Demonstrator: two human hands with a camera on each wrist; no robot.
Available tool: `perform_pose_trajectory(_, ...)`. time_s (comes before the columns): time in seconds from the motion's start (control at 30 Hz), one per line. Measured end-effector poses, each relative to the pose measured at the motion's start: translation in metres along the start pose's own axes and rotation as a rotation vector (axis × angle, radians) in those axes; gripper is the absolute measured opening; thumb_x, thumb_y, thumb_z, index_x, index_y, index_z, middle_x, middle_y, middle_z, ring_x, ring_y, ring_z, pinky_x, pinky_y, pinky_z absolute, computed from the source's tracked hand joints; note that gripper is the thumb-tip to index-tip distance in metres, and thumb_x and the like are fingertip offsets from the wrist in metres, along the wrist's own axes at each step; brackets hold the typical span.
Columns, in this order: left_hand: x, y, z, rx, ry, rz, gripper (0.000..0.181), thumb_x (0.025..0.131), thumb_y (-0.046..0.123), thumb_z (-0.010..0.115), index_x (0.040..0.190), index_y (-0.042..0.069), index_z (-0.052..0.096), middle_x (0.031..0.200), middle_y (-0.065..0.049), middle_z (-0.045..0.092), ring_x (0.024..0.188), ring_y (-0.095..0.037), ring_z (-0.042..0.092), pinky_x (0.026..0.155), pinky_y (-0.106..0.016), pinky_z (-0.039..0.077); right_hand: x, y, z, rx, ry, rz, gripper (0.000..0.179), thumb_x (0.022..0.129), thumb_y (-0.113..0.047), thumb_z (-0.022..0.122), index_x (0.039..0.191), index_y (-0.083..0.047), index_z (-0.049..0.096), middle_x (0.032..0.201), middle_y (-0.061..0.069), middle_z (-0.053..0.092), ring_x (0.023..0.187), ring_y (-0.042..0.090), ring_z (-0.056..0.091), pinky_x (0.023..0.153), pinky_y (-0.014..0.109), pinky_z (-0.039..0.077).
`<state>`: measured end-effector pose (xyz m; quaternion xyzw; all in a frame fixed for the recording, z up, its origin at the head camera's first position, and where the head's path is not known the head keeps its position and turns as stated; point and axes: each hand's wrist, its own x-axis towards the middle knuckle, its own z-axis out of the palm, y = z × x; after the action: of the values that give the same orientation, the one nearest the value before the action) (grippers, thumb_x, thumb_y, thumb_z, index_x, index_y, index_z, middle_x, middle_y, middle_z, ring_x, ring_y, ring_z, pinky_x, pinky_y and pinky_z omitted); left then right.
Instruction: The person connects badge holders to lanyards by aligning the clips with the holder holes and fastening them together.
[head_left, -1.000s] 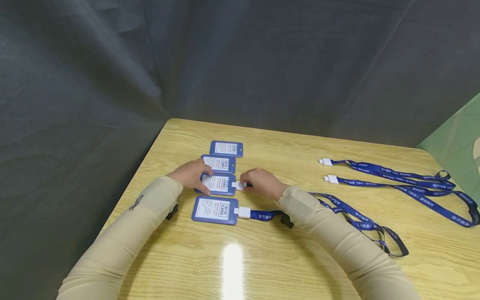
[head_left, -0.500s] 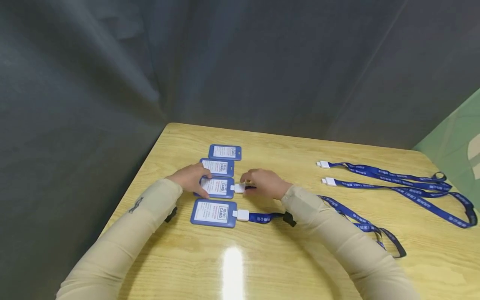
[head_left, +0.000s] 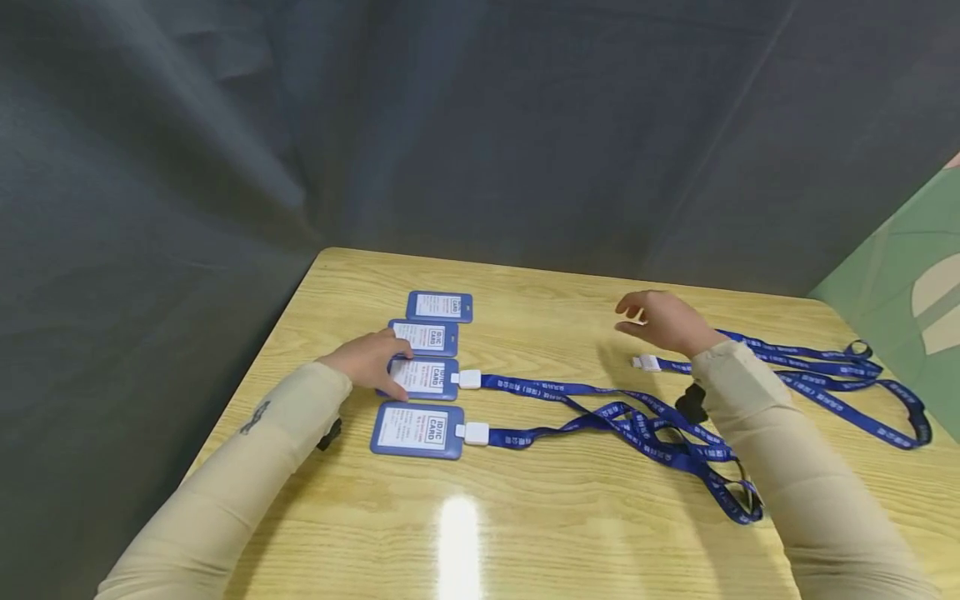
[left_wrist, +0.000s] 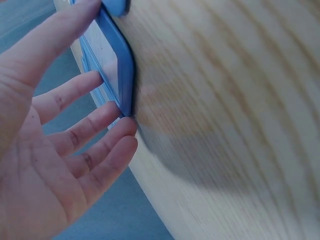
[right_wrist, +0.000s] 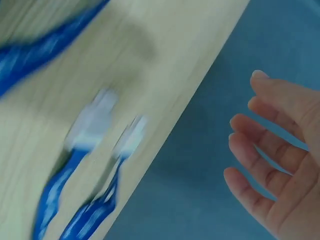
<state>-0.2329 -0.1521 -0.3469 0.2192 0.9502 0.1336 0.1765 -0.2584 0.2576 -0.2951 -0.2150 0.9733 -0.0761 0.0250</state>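
My left hand (head_left: 369,362) spans a blue ID card holder (head_left: 429,377), with fingers at its far edge and thumb at its near edge. Its white clip (head_left: 469,379) joins a blue lanyard (head_left: 525,386). In the left wrist view, fingertips and thumb touch the card holder (left_wrist: 127,75). My right hand (head_left: 663,321) hangs loosely curled and holds nothing above two loose lanyards on the right. One loose white clip (head_left: 647,362) shows just below it; the other is hidden in the head view. Both the larger clip (right_wrist: 90,125) and smaller clip (right_wrist: 131,137) appear, blurred, in the right wrist view.
A nearer card holder (head_left: 417,430) also has a lanyard attached. Two card holders without lanyards lie farther back: one holder (head_left: 427,337) beside the left hand and another holder (head_left: 440,306) beyond it. A dark curtain (head_left: 525,142) hangs behind the wooden table (head_left: 555,517).
My right hand has let go of the lanyard clip at the third card holder and moved right, over the loose lanyards. My left hand stays at the same card holder.
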Motion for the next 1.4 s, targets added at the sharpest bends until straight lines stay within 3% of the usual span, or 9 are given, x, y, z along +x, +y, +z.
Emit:
perform_pose_trajectory(0.17, 0.0, -0.003, 0.0, 0.024, -0.009, 0.011, 0.068, 0.07, 0.039, 0.08, 0.124, 0.006, 0.056, 0.123, -0.016, 0.054, 0.107, -0.026, 0.053, 0.1, -0.044, 0.043, -0.015, 0.028, 0.002, 0.026, -0.054, 0.084, 0.026, 0.087, -0.012, 0.063, 0.106, 0.006, 0.063, 0.096, 0.022, 0.067, 0.085, 0.032, 0.063, 0.078, 0.048, 0.052)
perform_pose_trajectory(0.3, 0.0, -0.007, -0.004, 0.006, 0.008, -0.008, 0.068, 0.071, 0.042, 0.078, 0.126, 0.008, 0.055, 0.134, -0.018, 0.05, 0.122, -0.033, 0.049, 0.105, -0.047, 0.039, -0.022, 0.041, 0.014, 0.033, -0.129, 0.103, 0.027, 0.086, -0.012, 0.065, 0.107, 0.005, 0.063, 0.099, 0.023, 0.066, 0.089, 0.035, 0.063, 0.079, 0.048, 0.053)
perform_pose_trajectory(0.5, 0.008, -0.009, -0.018, -0.055, 0.098, -0.028, 0.061, 0.079, 0.04, 0.072, 0.128, 0.008, 0.054, 0.131, -0.017, 0.051, 0.117, -0.03, 0.051, 0.103, -0.048, 0.04, -0.026, 0.056, 0.028, 0.029, -0.157, 0.084, 0.031, 0.085, -0.015, 0.066, 0.106, 0.007, 0.062, 0.098, 0.026, 0.065, 0.088, 0.037, 0.062, 0.075, 0.047, 0.053)
perform_pose_trajectory(0.67, 0.017, -0.012, -0.025, -0.109, 0.116, -0.061, 0.055, 0.084, 0.036, 0.067, 0.129, 0.006, 0.053, 0.129, -0.017, 0.049, 0.113, -0.03, 0.05, 0.102, -0.047, 0.041, -0.025, 0.057, 0.035, 0.056, -0.191, 0.114, 0.036, 0.085, -0.021, 0.066, 0.108, 0.007, 0.061, 0.102, 0.027, 0.064, 0.091, 0.038, 0.061, 0.078, 0.05, 0.051)
perform_pose_trajectory(0.83, 0.025, -0.022, -0.021, -0.131, 0.138, -0.072, 0.056, 0.086, 0.034, 0.064, 0.131, 0.003, 0.05, 0.129, -0.019, 0.049, 0.11, -0.03, 0.05, 0.1, -0.048, 0.042, -0.024, 0.055, 0.039, 0.066, -0.185, 0.101, 0.037, 0.086, -0.021, 0.066, 0.109, 0.007, 0.06, 0.104, 0.027, 0.063, 0.094, 0.04, 0.06, 0.081, 0.052, 0.05)
perform_pose_trajectory(1.07, 0.033, -0.036, -0.009, -0.145, 0.195, -0.131, 0.067, 0.084, 0.037, 0.067, 0.136, 0.002, 0.044, 0.133, -0.022, 0.044, 0.12, -0.036, 0.042, 0.105, -0.052, 0.036, -0.025, 0.054, 0.046, 0.084, -0.162, 0.109, 0.038, 0.085, -0.022, 0.067, 0.109, 0.007, 0.059, 0.106, 0.027, 0.062, 0.095, 0.04, 0.059, 0.081, 0.051, 0.051)
perform_pose_trajectory(1.4, 0.031, -0.044, -0.003, -0.13, 0.188, -0.111, 0.068, 0.083, 0.039, 0.067, 0.133, -0.001, 0.046, 0.128, -0.024, 0.047, 0.116, -0.038, 0.045, 0.103, -0.051, 0.038, -0.025, 0.06, 0.053, 0.081, -0.128, 0.074, 0.035, 0.084, -0.019, 0.068, 0.108, 0.005, 0.062, 0.1, 0.023, 0.063, 0.086, 0.033, 0.061, 0.076, 0.048, 0.051)
